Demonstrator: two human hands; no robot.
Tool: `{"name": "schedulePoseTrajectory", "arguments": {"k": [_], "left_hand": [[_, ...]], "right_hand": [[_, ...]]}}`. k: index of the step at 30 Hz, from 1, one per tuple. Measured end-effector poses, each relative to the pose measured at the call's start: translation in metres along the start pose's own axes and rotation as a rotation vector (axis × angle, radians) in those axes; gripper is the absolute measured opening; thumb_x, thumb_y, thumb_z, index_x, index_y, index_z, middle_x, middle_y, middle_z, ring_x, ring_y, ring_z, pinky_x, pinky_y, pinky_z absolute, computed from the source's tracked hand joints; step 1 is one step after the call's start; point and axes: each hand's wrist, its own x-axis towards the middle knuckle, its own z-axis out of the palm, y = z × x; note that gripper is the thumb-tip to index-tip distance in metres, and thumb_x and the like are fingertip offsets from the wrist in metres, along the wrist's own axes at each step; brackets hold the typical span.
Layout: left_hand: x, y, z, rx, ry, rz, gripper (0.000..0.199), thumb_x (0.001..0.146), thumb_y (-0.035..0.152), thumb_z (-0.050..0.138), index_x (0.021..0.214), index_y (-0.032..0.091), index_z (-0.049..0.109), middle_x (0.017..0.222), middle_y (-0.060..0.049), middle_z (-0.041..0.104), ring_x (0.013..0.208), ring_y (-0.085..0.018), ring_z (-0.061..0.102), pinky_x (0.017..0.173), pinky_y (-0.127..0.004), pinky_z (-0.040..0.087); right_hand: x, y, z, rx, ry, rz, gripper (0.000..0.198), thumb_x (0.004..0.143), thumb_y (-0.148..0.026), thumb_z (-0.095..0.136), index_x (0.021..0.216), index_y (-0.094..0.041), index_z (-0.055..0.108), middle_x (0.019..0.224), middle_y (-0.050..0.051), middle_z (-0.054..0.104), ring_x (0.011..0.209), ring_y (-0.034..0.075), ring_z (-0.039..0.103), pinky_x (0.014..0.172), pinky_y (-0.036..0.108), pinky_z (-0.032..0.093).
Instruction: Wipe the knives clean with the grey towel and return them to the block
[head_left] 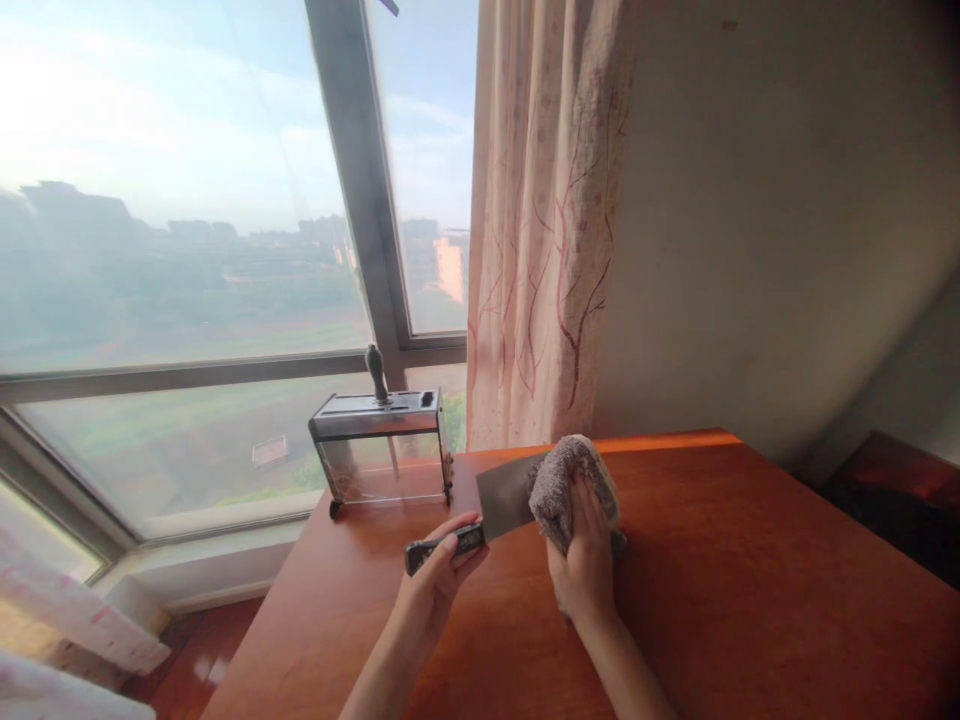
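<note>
A cleaver (510,492) with a broad grey blade and a dark handle is held above the table. My left hand (444,562) is closed round the handle, with the blade pointing right. A fuzzy greyish-purple towel (564,490) is bunched in my right hand (586,550), its fingers pressed over the cloth. The towel covers the far end of the blade, so the tip there is hidden. Behind my left hand stands a knife block (382,425) with clear sides and a metal top. One dark-handled tool sticks up out of its top.
The reddish-brown wooden table (720,580) reaches to the window and wall. A patterned curtain (540,230) hangs behind its back edge. Large window panes (180,200) fill the left side, and dark furniture (892,500) stands at the far right.
</note>
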Motion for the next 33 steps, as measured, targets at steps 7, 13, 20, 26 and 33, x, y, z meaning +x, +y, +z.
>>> {"name": "schedulePoseTrajectory", "arguments": {"k": [7, 13, 20, 26, 33], "left_hand": [[0.002, -0.003, 0.001, -0.013, 0.0, 0.02, 0.033, 0.078, 0.03, 0.069, 0.107, 0.014, 0.072, 0.112, -0.014, 0.071, 0.11, -0.031, 0.062, 0.105, -0.047, 0.04], [0.003, -0.008, -0.003, 0.053, 0.074, 0.007, 0.042, 0.075, 0.032, 0.073, 0.115, 0.017, 0.068, 0.111, -0.013, 0.072, 0.111, -0.032, 0.061, 0.1, -0.044, 0.043], [0.002, -0.015, -0.002, 0.079, 0.003, -0.021, 0.039, 0.077, 0.031, 0.072, 0.113, 0.018, 0.07, 0.111, -0.011, 0.072, 0.11, -0.03, 0.062, 0.097, -0.04, 0.046], [0.002, -0.011, -0.002, 0.031, -0.072, -0.017, 0.034, 0.079, 0.031, 0.068, 0.108, 0.014, 0.072, 0.112, -0.016, 0.071, 0.106, -0.031, 0.064, 0.102, -0.046, 0.042], [-0.001, -0.002, 0.0, 0.037, -0.06, 0.002, 0.032, 0.081, 0.028, 0.066, 0.109, 0.014, 0.071, 0.115, -0.015, 0.07, 0.111, -0.032, 0.061, 0.103, -0.047, 0.042]], "right_hand": [[-0.008, -0.034, -0.003, -0.007, -0.131, -0.085, 0.069, 0.081, -0.013, 0.048, 0.147, -0.015, 0.027, 0.152, 0.014, 0.031, 0.14, 0.034, 0.025, 0.11, 0.06, 0.026], [-0.02, -0.066, -0.007, 0.155, -0.326, -0.247, 0.082, 0.066, -0.006, 0.05, 0.146, -0.012, 0.03, 0.152, 0.012, 0.032, 0.141, 0.033, 0.024, 0.112, 0.055, 0.028], [-0.014, -0.06, -0.011, 0.213, -0.328, -0.265, 0.079, 0.068, -0.013, 0.051, 0.144, -0.013, 0.032, 0.151, 0.011, 0.034, 0.14, 0.033, 0.025, 0.113, 0.056, 0.024], [0.0, -0.03, -0.009, 0.148, -0.184, -0.181, 0.073, 0.072, -0.013, 0.05, 0.143, -0.016, 0.035, 0.148, 0.011, 0.04, 0.138, 0.032, 0.031, 0.111, 0.056, 0.028], [0.004, 0.01, -0.002, 0.043, 0.006, 0.035, 0.063, 0.083, -0.017, 0.049, 0.144, -0.014, 0.033, 0.147, 0.016, 0.04, 0.136, 0.032, 0.034, 0.11, 0.056, 0.031]]}}
